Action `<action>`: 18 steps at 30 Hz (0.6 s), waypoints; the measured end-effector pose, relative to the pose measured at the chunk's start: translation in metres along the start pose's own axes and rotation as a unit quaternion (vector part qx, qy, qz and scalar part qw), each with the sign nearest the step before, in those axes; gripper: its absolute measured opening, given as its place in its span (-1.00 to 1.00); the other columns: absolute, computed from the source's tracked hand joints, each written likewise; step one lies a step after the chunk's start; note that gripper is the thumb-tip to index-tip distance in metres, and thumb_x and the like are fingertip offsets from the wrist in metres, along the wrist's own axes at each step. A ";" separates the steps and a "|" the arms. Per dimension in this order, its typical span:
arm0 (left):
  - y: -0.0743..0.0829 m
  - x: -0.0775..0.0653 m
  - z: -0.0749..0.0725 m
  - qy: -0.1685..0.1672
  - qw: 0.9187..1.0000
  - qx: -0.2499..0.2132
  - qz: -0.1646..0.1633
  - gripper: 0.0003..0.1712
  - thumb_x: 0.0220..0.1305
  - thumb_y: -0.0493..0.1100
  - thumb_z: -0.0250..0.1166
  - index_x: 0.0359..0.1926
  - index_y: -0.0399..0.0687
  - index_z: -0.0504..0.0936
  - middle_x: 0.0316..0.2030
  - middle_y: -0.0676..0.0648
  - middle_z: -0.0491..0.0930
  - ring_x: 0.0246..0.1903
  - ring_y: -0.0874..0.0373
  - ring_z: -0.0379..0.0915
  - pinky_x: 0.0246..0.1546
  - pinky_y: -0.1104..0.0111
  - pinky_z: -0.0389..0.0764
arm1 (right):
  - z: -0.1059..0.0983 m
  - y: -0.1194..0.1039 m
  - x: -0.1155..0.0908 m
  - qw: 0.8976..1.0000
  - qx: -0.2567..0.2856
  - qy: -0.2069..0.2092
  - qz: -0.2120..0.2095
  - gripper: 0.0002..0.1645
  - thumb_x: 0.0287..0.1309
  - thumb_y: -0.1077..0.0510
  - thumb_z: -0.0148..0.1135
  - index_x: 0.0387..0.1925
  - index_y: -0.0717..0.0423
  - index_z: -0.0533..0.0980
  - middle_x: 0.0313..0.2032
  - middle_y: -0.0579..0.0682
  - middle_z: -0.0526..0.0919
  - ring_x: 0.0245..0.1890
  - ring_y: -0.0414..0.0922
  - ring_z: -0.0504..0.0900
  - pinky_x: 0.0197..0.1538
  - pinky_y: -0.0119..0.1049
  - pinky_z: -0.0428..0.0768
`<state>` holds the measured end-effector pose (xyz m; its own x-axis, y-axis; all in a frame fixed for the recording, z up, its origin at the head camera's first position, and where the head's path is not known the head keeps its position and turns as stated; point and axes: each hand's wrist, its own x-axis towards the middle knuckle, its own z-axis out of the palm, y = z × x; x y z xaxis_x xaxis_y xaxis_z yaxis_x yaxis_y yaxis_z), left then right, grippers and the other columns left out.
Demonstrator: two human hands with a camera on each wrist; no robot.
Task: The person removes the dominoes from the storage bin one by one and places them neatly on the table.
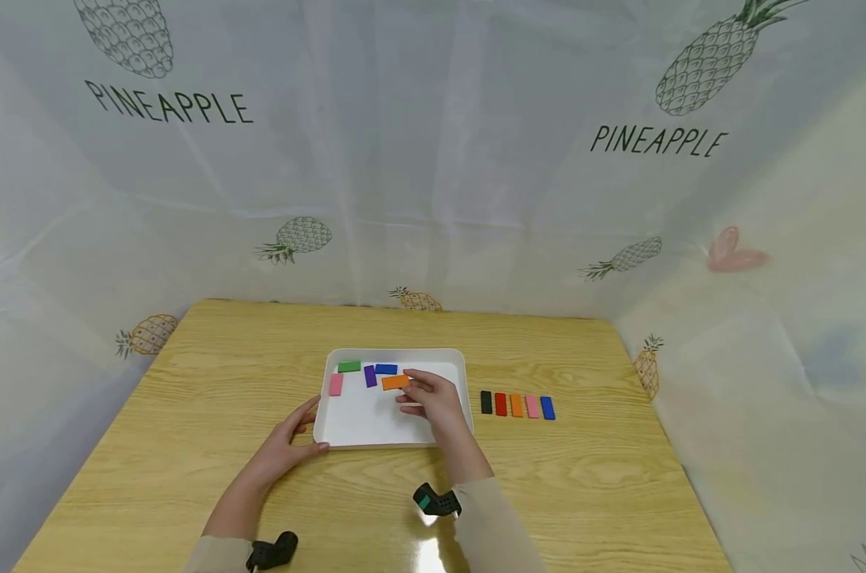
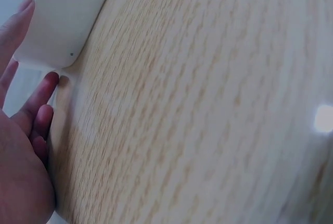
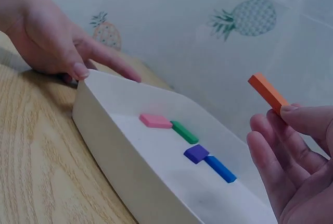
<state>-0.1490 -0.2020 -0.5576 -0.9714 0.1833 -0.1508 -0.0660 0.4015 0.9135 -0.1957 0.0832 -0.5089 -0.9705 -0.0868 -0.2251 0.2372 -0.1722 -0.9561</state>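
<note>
Orange block (image 1: 394, 383) held by one end above the white tray (image 1: 364, 422)

The right hand (image 1: 438, 399) pinches one end of the block between thumb and fingertips; the rest juts out leftward past them. Its other fingers stand below the block, slightly parted. The left hand (image 1: 282, 450) is at the tray's near left corner, thumb and index finger spread and touching the rim. A pink block (image 1: 336, 384), a green block (image 1: 349, 367), a purple block (image 1: 370, 376) and a blue block (image 1: 386, 369) lie inside; a five-block row (image 1: 516, 405) lies on the table (image 1: 590, 477) at right.
</note>
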 end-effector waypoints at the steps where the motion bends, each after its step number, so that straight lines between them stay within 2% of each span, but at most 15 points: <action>1: 0.000 0.000 0.000 -0.001 1.000 0.001 0.001 0.01 0.11 -0.12 0.49 0.50 -0.04 0.13 0.28 -0.34 0.32 0.19 -0.20 0.20 0.22 -0.11 0.16 | -0.002 0.000 -0.002 1.000 0.003 0.000 -0.003 -0.56 0.28 0.40 0.16 0.19 0.35 0.48 -0.19 0.12 0.67 -0.28 0.00 0.73 -0.23 -0.21 0.68; 8: -0.003 0.001 0.000 0.002 1.000 -0.001 -0.002 0.00 0.10 -0.12 0.49 0.49 -0.01 0.15 0.28 -0.31 0.35 0.19 -0.18 0.20 0.21 -0.07 0.16 | -0.014 -0.003 -0.015 0.999 0.036 0.005 -0.015 -0.56 0.32 0.43 0.07 0.22 0.30 0.45 -0.14 0.16 0.54 -0.18 0.04 0.71 -0.17 -0.18 0.66; 18: -0.003 0.002 0.000 0.005 1.000 0.007 -0.002 0.00 0.11 -0.10 0.49 0.49 0.00 0.15 0.27 -0.32 0.35 0.19 -0.19 0.21 0.21 -0.06 0.19 | -0.037 -0.006 -0.032 0.995 0.096 0.005 -0.030 -0.58 0.35 0.46 -0.02 0.19 0.29 0.47 -0.18 0.11 0.43 -0.26 -0.06 0.64 -0.12 -0.11 0.65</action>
<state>-0.1510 -0.2026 -0.5603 -0.9733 0.1737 -0.1503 -0.0660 0.4150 0.9074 -0.1674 0.1233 -0.5026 -0.9833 -0.0608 -0.1715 0.1819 -0.3610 -0.9147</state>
